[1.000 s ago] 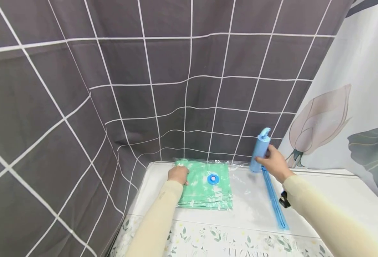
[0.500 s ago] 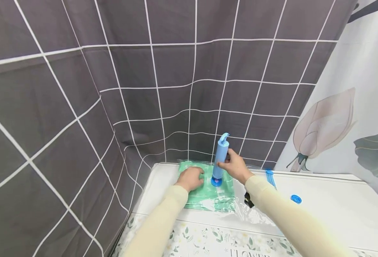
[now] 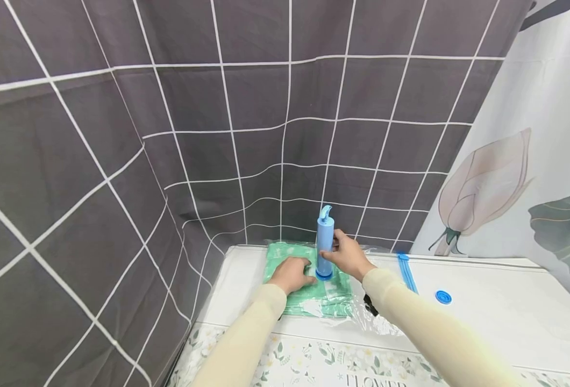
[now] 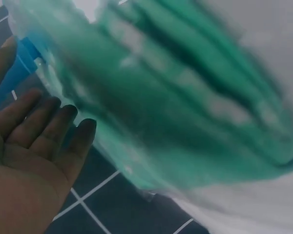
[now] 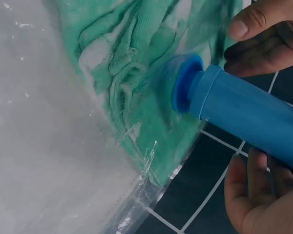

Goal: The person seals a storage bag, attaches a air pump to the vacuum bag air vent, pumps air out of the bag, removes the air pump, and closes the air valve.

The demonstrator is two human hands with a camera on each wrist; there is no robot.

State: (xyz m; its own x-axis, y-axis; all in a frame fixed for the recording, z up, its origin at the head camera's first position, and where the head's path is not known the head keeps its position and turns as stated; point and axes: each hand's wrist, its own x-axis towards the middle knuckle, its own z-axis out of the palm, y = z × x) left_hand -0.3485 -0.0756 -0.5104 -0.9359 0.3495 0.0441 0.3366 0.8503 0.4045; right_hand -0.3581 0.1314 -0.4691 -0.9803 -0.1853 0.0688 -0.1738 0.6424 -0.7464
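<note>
A light blue hand pump stands upright on the round blue valve of a clear vacuum storage bag. Inside the bag lies folded green-and-white cloth. My right hand grips the pump's barrel from the right, thumb and fingers on either side of it. Just left of the pump's foot, my left hand is over the bag with loosely bent fingers and holds nothing. In the right wrist view, the pump meets the valve rim, and the left hand is beside that joint.
A round blue valve cap lies on the white table at the right. The bag's blue zip strip is partly hidden by the right sleeve. A dark grid-patterned curtain rises behind and left; a floral cloth covers the front.
My right hand has carried the pump leftward from above the zip strip onto the valve. My left hand has moved right, from the bag's left edge towards the valve. The blue cap has come into view.
</note>
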